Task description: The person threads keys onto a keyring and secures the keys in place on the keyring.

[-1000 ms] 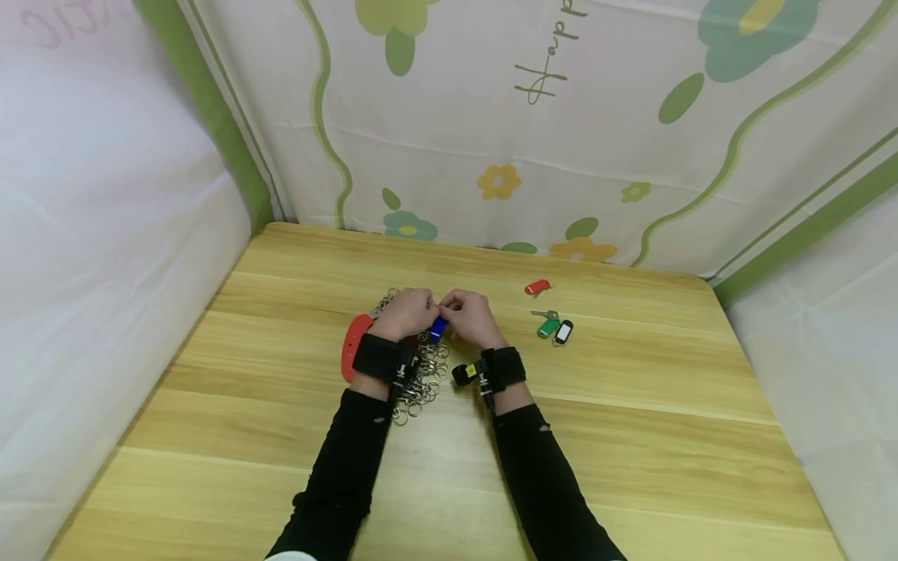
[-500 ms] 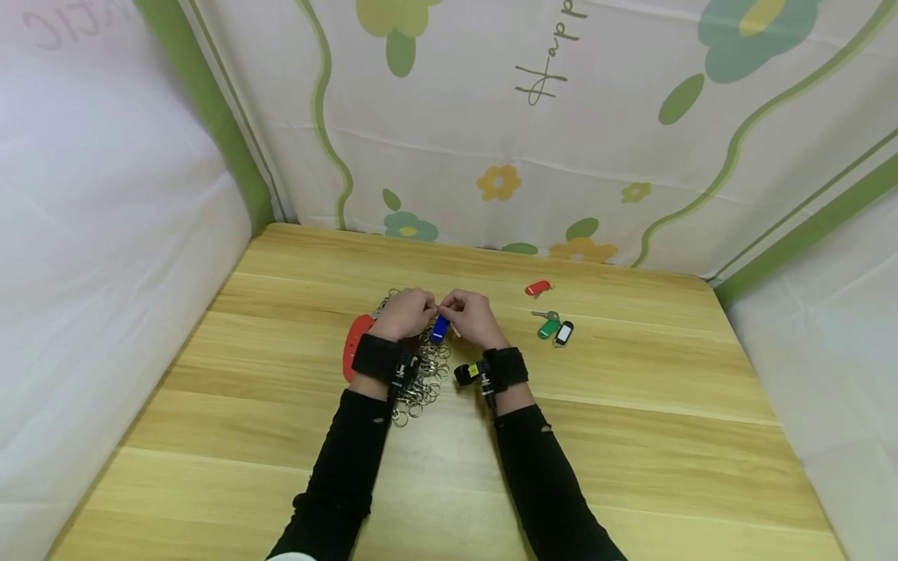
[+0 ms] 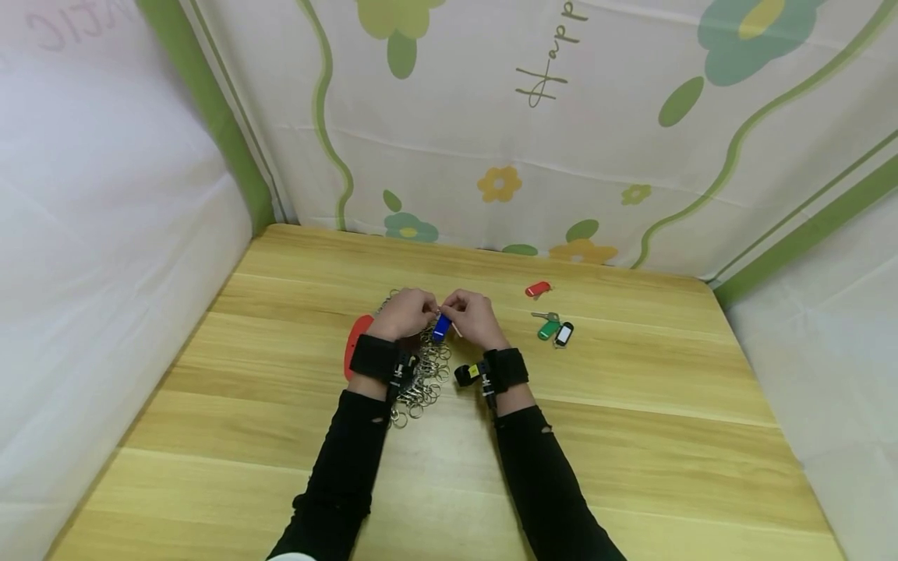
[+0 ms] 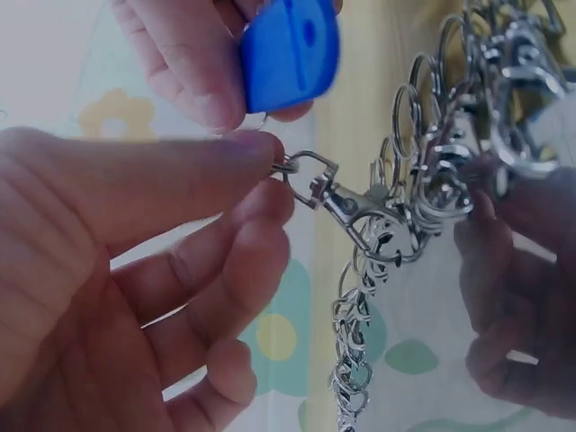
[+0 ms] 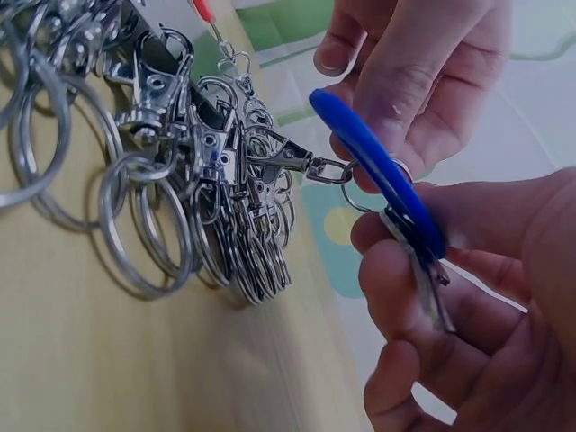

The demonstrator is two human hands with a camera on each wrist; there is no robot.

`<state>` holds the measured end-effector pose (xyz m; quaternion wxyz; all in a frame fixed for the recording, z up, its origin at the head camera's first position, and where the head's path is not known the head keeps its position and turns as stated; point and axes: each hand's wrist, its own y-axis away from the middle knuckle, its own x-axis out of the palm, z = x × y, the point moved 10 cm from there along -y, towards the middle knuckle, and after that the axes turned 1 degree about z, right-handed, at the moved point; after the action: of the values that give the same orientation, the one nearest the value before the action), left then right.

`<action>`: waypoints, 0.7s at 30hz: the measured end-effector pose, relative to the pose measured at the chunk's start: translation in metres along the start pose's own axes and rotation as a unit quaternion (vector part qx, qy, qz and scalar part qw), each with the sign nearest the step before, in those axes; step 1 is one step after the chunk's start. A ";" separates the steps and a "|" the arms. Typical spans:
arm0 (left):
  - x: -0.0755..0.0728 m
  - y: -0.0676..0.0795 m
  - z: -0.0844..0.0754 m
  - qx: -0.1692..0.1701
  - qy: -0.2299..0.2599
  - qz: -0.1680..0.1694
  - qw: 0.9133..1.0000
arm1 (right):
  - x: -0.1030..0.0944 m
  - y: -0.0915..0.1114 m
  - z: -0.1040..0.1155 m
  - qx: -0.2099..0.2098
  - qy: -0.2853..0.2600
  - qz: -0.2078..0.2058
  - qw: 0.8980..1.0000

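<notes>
While the left hand [image 3: 408, 313] pinches a small ring [image 4: 289, 167], the right hand's [image 3: 475, 319] finger and thumb grip the blue tag [image 3: 441, 327], left of the green tag [image 3: 549, 330]. I'd guess the blue one's light, stiff and slippery, so pinch its flat sides.

Clasps [image 5: 155, 88] crowd the left hand [image 3: 407, 313]; near tabletop [image 3: 687, 475] gives room.

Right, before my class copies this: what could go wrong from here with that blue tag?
The blue tag might slip, since the right hand only pinches it between thumb and finger. The left hand could likewise lose the small metal ring, held just at the fingertips. Crowded clasps alongside might snag the work.
</notes>
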<state>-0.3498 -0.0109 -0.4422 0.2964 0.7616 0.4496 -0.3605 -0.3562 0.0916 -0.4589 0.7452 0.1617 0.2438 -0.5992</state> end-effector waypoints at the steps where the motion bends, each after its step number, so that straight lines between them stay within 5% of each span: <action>1: 0.000 0.000 0.000 0.002 -0.002 0.002 1.000 | 0.000 0.000 0.000 0.000 0.000 -0.001 1.000; 15: -0.002 0.000 -0.003 -0.009 -0.029 -0.010 1.000 | 0.005 0.001 0.002 -0.011 -0.007 0.029 1.000; 21: -0.001 0.000 -0.003 0.003 -0.020 -0.004 1.000 | 0.001 0.001 0.002 -0.004 -0.008 0.012 1.000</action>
<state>-0.3494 -0.0087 -0.4397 0.3020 0.7533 0.4455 -0.3781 -0.3550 0.0903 -0.4580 0.7550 0.1563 0.2381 -0.5907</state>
